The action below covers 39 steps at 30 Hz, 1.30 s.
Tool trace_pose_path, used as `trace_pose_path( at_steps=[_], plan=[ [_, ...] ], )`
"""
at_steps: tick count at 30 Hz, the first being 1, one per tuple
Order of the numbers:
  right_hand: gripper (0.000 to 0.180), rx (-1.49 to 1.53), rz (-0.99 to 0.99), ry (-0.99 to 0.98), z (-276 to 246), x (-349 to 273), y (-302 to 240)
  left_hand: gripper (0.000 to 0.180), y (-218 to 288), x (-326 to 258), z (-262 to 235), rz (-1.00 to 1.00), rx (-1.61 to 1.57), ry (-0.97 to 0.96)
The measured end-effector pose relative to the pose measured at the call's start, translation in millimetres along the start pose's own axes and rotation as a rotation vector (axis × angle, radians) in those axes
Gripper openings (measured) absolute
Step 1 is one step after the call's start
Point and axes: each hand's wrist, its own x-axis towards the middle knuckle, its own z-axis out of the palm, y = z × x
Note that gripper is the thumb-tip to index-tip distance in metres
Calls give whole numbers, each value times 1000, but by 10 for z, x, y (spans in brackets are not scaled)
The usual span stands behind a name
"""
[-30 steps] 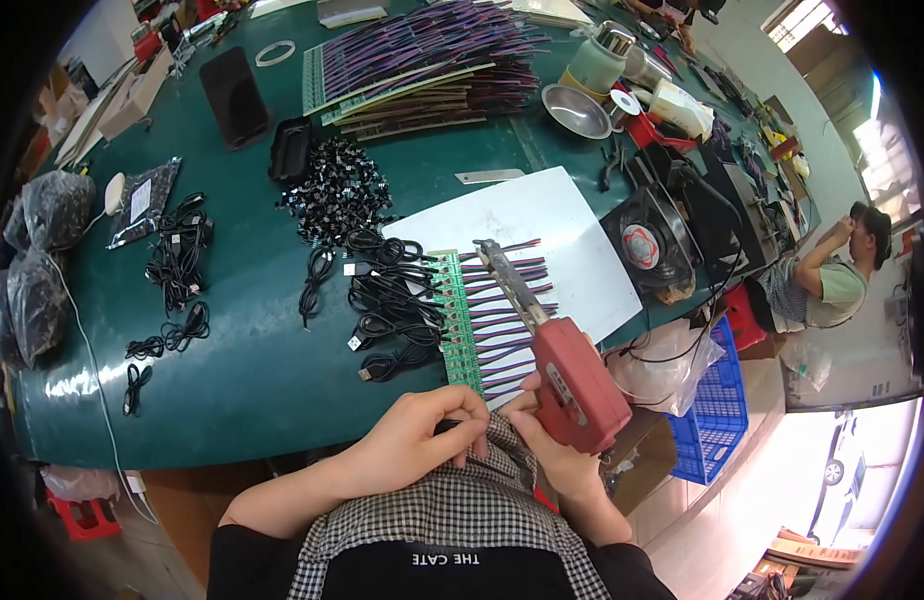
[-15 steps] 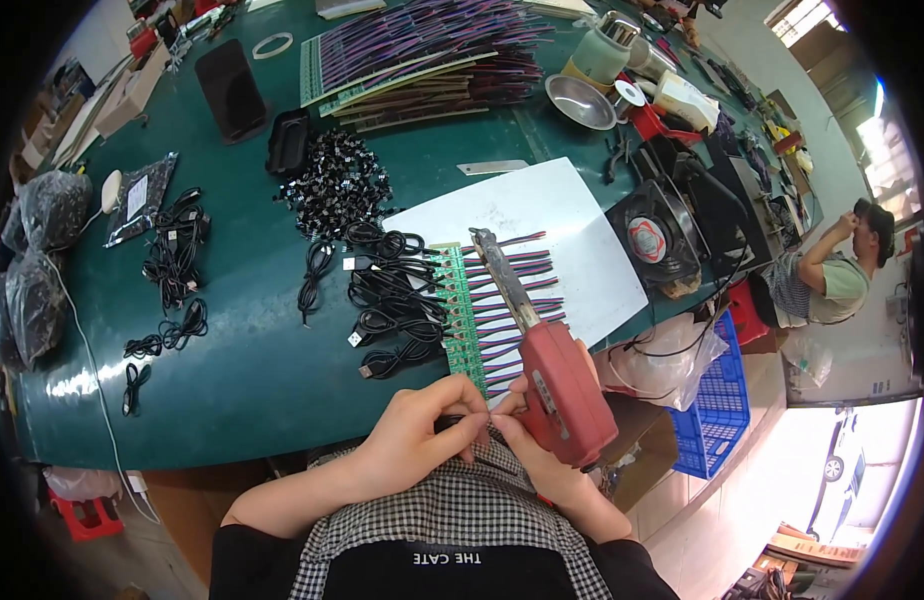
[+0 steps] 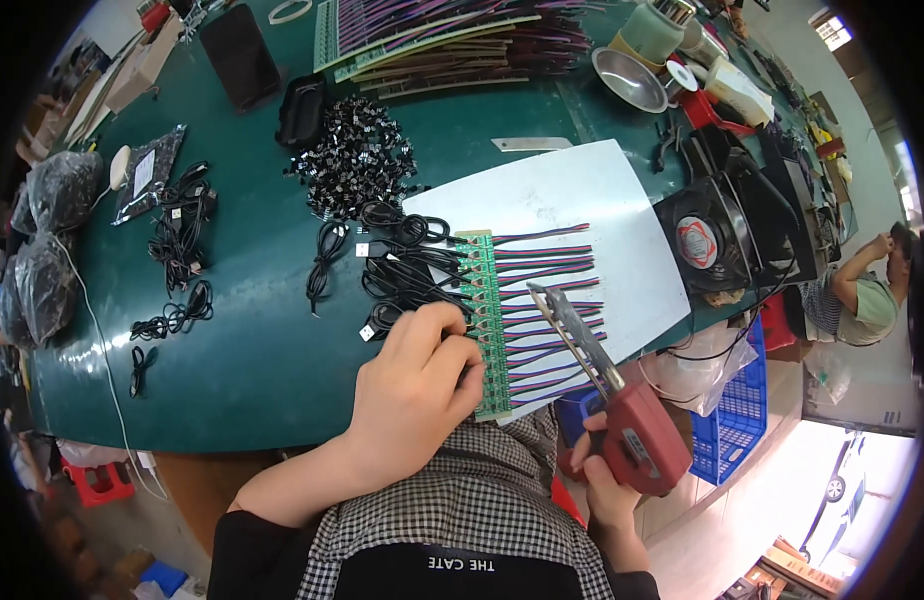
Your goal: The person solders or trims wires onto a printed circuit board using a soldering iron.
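Observation:
A narrow green circuit board strip lies on a white sheet near the table's front edge. Many red, blue and purple wires run off it to the right, and black cables join it on the left. My left hand rests on the strip's lower left part, fingers curled over a black cable there. My right hand grips a red soldering gun. Its long metal tip points up over the coloured wires.
A pile of small black parts and loose black cables lie on the green table. Stacked wired strips sit at the back. A black fan stands right, a blue crate below, and another person sits far right.
My left hand has moved up from the table's edge onto the strip's lower left. My right hand has drawn the soldering gun back and lower, its tip still over the wires.

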Motion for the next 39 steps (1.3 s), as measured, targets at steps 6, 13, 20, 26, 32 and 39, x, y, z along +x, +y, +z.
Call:
trace_pose_path(
  at_steps=[6,13,20,26,32,39],
  plan=[
    [42,146,126,73,-207,-299,152,15,-42,110,141,20,216,-20],
    [28,-455,135,-36,-385,-437,312,15,-89,139,194,46,254,-64],
    [29,-402,49,-14,-346,-325,292,16,-114,147,182,38,224,-96],
    [40,-375,26,-96,-439,-368,378,16,-144,145,201,61,225,-93],
    [38,-494,-54,-102,-447,-419,394,15,-138,145,202,64,224,-95],
    [41,-241,114,53,-294,-351,238,15,-135,144,203,73,233,-99]
  ],
)
